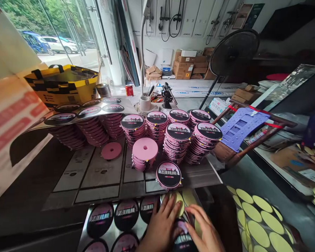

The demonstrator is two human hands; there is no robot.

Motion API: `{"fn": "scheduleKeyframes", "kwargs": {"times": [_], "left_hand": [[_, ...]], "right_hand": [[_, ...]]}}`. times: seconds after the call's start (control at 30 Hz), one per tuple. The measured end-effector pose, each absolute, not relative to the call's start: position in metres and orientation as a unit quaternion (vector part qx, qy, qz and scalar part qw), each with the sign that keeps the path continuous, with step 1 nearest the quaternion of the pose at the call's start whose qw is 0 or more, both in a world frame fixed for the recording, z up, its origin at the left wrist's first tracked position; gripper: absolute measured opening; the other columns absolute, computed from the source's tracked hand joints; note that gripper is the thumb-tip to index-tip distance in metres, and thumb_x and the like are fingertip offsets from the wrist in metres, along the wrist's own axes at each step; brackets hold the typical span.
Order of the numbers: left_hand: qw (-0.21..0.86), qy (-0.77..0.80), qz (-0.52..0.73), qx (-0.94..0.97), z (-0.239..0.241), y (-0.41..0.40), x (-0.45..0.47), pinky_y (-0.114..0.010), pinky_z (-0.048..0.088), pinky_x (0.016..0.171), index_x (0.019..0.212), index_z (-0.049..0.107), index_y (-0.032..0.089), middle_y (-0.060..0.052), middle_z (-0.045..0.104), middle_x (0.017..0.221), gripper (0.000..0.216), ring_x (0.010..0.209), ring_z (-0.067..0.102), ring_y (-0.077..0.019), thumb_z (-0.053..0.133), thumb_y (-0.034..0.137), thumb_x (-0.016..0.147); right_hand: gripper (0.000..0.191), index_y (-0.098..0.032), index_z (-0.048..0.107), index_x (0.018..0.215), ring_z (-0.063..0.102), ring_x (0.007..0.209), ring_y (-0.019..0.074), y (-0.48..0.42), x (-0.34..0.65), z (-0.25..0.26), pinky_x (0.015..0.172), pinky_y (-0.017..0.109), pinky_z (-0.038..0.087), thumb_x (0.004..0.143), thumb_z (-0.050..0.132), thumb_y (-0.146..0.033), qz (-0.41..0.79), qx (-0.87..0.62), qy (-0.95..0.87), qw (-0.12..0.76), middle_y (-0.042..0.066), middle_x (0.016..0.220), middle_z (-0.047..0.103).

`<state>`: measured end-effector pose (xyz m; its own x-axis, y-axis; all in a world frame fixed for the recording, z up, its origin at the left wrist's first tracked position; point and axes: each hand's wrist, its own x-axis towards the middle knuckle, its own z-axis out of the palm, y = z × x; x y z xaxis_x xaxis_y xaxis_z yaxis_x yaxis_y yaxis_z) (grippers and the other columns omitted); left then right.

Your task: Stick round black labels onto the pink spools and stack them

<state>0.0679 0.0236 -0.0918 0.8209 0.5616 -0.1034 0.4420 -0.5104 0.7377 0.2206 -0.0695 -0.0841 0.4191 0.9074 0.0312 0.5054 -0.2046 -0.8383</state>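
Note:
A silvery sheet of round black-and-pink stickers [126, 214] lies right in front of me. My left hand [159, 224] rests flat on it, fingers stretched forward near a bare yellow circle [180, 206]. To its right, my right hand [204, 229] has thumb and fingers at the edge of a round sticker [183, 238], which both hands partly cover. Just beyond the sheet stands a short pile of pink discs topped by a sticker [169, 175]. Behind it is a stack of plain pink discs [145, 149] with a centre hole, and a lone pink disc [111, 151] lies to the left.
Several tall stacks of labelled pink discs [177, 141] stand farther back. Another sticker sheet [94, 111] lies across stacks at left. Backing with yellow circles [257, 218] is at lower right. A yellow bag [81, 89], a fan [233, 52] and a purple-backed chair [243, 129] surround the table.

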Motion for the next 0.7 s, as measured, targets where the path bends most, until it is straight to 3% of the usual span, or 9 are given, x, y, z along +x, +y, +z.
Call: {"fn": "scheduleKeyframes", "kwargs": {"times": [0.1,0.2,0.33,0.5,0.7], "left_hand": [[0.387,0.262,0.068,0.882,-0.089,0.023,0.078,-0.067,0.011,0.101,0.133,0.035,0.035,-0.007,0.037,0.143,0.068,0.132,0.027,-0.0354,0.064,0.020,0.074],[0.372,0.235,0.074,0.895,-0.089,0.025,0.081,-0.062,0.012,0.104,0.131,0.039,0.037,-0.003,0.045,0.139,0.066,0.132,0.029,-0.0313,0.065,0.018,0.073],[0.344,0.233,0.097,0.905,-0.093,0.025,0.079,-0.064,0.020,0.102,0.122,0.051,0.034,-0.005,0.051,0.133,0.046,0.129,0.034,-0.0332,0.061,0.030,0.077],[0.320,0.241,0.125,0.908,-0.104,0.020,0.077,-0.065,0.025,0.100,0.115,0.058,0.032,-0.005,0.057,0.127,0.033,0.126,0.040,-0.0322,0.053,0.036,0.083],[0.326,0.256,0.131,0.901,-0.108,0.016,0.075,-0.065,0.024,0.101,0.113,0.059,0.032,-0.004,0.057,0.127,0.032,0.125,0.041,-0.0320,0.054,0.035,0.082]], "right_hand": [[0.033,-0.023,0.067,0.105,0.060,0.105,0.0264,-0.095,0.211,-0.120,0.087,0.034,0.050,0.077,0.057,-0.036,0.222,-0.754,-0.455,0.418,0.010,0.114,0.064],[0.030,-0.023,0.070,0.100,0.060,0.105,0.0264,-0.098,0.203,-0.131,0.089,0.034,0.049,0.079,0.056,-0.039,0.207,-0.759,-0.409,0.463,0.010,0.114,0.064],[0.028,-0.023,0.073,0.086,0.063,0.098,0.0274,-0.089,0.200,-0.119,0.085,0.035,0.051,0.079,0.057,-0.044,0.193,-0.759,-0.401,0.476,0.012,0.107,0.067],[0.031,-0.019,0.070,0.067,0.067,0.082,0.0239,-0.082,0.204,-0.107,0.070,0.029,0.056,0.083,0.052,-0.039,0.118,-0.768,-0.473,0.415,0.013,0.090,0.069],[0.023,-0.022,0.067,0.067,0.067,0.077,0.0228,-0.082,0.207,-0.109,0.065,0.030,0.056,0.083,0.052,-0.028,0.056,-0.744,-0.530,0.403,0.009,0.080,0.069]]}}
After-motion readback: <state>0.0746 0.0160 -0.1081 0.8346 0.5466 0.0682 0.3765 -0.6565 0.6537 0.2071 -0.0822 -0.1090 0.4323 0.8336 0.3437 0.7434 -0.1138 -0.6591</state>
